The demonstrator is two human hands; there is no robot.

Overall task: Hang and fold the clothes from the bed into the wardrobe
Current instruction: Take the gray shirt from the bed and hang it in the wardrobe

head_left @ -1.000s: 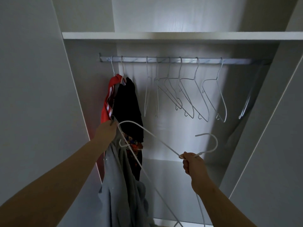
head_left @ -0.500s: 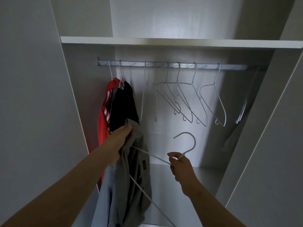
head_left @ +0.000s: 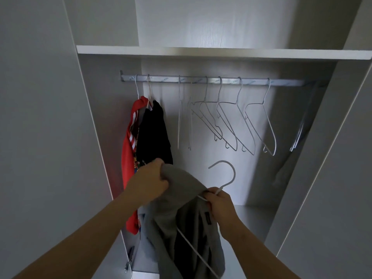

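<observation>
My left hand grips a bunched fold of the grey garment; my right hand pinches the neck of a white hanger partly inside it. Both hang before the open wardrobe, below the rail, beside the red garment and black garment.

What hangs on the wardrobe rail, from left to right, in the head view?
red garment → black garment → row of empty white hangers → bunch of hangers in the shadow at the far right
</observation>
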